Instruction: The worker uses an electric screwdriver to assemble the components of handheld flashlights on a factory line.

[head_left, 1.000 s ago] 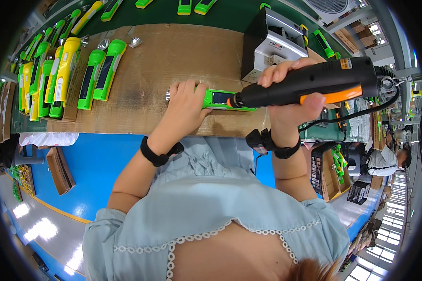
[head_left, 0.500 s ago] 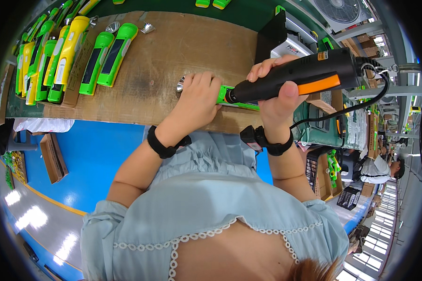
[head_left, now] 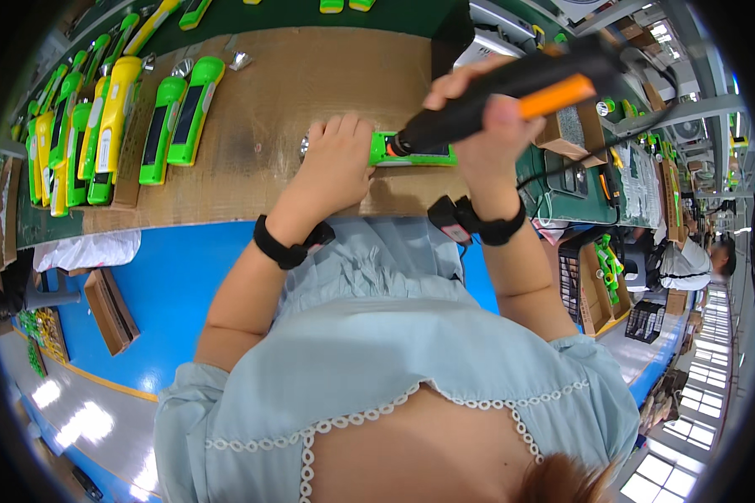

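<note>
A green flashlight (head_left: 380,151) lies on its side on the cardboard-covered bench, its shiny reflector end to the left. My left hand (head_left: 337,159) is closed over the head end and holds it against the cardboard. My right hand (head_left: 499,138) grips a black electric screwdriver (head_left: 520,84) with an orange lever. The screwdriver slants down to the left, its rear end blurred by motion. Its tip is at the flashlight's body just right of my left hand; whether it touches a screw cannot be made out. A cord trails from the tool's rear.
Two green flashlights (head_left: 195,113) lie to the left, beside a cardboard box (head_left: 128,180) packed with green and yellow ones. Loose reflectors (head_left: 240,61) sit near them. A grey-and-black machine (head_left: 488,46) stands behind my right hand. An open carton (head_left: 572,134) stands at the right.
The head view has shifted slightly. The screwdriver's rear has swung upward and it slants more steeply, while its tip stays at the flashlight. My left hand keeps its hold.
</note>
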`<action>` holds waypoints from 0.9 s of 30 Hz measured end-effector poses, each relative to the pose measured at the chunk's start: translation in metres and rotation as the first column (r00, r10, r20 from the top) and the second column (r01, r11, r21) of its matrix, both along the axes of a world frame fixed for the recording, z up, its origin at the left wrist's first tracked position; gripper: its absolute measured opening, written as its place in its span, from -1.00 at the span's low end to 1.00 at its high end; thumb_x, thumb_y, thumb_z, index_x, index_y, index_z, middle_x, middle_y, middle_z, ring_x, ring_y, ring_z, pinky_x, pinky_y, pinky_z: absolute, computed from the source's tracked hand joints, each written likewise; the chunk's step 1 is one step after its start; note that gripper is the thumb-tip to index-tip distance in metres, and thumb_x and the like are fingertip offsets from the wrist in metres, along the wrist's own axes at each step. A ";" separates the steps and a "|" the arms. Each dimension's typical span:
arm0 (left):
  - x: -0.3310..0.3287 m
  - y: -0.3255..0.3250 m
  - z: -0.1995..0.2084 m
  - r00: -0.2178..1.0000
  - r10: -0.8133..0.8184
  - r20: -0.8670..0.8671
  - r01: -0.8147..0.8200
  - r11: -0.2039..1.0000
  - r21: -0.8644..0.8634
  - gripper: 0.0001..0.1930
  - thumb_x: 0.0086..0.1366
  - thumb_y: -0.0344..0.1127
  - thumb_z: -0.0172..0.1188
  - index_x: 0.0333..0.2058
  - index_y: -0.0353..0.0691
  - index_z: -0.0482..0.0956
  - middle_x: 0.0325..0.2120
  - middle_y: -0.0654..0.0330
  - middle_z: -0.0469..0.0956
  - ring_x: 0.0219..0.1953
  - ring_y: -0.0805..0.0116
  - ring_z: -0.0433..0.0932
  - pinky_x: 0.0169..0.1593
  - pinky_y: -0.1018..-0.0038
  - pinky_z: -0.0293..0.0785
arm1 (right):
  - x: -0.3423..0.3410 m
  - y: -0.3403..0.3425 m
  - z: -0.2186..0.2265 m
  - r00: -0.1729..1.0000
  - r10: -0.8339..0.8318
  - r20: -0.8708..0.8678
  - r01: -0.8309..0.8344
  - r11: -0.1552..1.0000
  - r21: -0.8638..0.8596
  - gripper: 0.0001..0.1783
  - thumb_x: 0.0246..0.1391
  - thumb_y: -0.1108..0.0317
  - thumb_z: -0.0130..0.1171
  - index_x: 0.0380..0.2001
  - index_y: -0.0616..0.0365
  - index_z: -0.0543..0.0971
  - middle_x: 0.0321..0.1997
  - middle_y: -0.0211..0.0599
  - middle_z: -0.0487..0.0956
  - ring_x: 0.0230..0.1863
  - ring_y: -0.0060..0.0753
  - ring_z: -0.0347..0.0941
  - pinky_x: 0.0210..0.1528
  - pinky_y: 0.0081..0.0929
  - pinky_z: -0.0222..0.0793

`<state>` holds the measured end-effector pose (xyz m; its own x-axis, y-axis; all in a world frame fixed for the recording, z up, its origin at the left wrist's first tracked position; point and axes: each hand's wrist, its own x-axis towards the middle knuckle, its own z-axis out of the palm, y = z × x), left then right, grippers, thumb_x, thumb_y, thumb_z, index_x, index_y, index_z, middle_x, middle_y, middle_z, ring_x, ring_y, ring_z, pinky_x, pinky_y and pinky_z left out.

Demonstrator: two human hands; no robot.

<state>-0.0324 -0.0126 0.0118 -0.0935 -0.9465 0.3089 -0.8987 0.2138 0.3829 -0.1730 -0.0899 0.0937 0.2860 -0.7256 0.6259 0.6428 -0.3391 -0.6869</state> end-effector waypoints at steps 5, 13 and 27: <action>-0.004 0.004 -0.001 1.000 -0.018 -0.015 0.018 0.999 -0.033 -0.50 -0.12 -0.40 0.27 -0.13 -0.29 0.34 -0.19 0.03 0.36 -0.07 0.08 0.32 -0.01 0.27 0.14 | -0.068 -0.017 0.032 0.976 -0.211 0.062 0.216 0.971 -0.101 -0.55 -0.03 0.11 0.20 -0.32 0.30 0.36 -0.52 -0.16 0.45 -0.55 -0.32 0.44 -0.46 -0.42 0.44; -0.004 0.004 0.004 1.000 -0.004 0.009 0.003 1.000 0.024 -0.50 -0.10 -0.41 0.27 -0.12 -0.27 0.33 -0.19 0.05 0.35 -0.07 0.08 0.31 0.01 0.26 0.13 | -0.082 -0.022 -0.002 0.914 -0.402 -0.048 0.394 0.911 -0.117 -0.64 -0.04 0.25 0.21 -0.35 0.32 0.37 -0.56 -0.18 0.46 -0.56 -0.36 0.44 -0.47 -0.46 0.43; 0.003 -0.001 0.013 0.999 -0.051 0.004 0.051 0.997 0.052 -0.49 -0.12 -0.40 0.23 -0.12 -0.28 0.32 -0.23 0.01 0.33 -0.08 0.05 0.30 -0.03 0.25 0.14 | -0.071 -0.025 -0.024 0.892 -0.398 -0.214 0.373 0.916 -0.145 -0.58 -0.06 0.21 0.22 -0.33 0.33 0.34 -0.52 -0.18 0.42 -0.50 -0.34 0.41 -0.43 -0.44 0.39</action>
<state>-0.0298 -0.0134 0.0246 -0.1436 -0.9552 0.2589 -0.8892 0.2394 0.3899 -0.2443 -0.1150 0.0696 0.1430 -0.7473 0.6490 0.2727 -0.6005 -0.7516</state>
